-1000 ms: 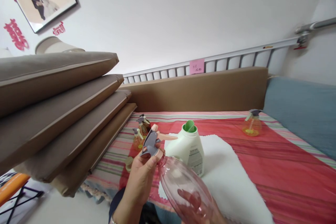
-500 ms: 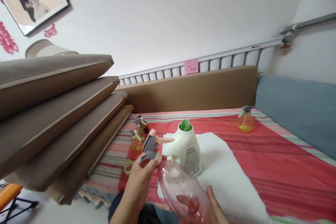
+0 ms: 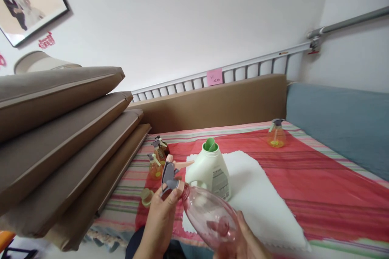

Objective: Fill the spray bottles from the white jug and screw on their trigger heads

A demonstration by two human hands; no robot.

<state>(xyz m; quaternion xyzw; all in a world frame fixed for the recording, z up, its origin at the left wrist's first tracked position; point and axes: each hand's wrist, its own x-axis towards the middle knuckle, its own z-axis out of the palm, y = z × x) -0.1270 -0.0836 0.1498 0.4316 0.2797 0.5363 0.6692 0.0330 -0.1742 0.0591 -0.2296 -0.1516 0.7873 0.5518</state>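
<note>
Lower centre of frame: left hand has thumb & fingertips pinched round the grey-and-pink spray head, right at the collar where it meets the neck of the clear pink bottle. Right hand at the bottom edge cups the bottle's fat base, fingers wrapped round it & showing thru the plastic. Bottle lies tilted, neck up-left, base down-right, held in the air over the near edge of the bed, w/ nothing visibly inside it. Looks like the head-on-neck step, one hand bracing, the other working the collar; can't tell if it's going on or off. Judging by the grip, a turn of the collar needs the base held dead steady & the head kept square to the neck so the thread doesn't cross. Just behind, mid-frame, the white detergent jug stands w/ green spout open, on the white towel over the red striped cover. Two small amber sprayers sit left of the jug, another amber sprayer far right. Stacked tan cushions fill the left side.
</note>
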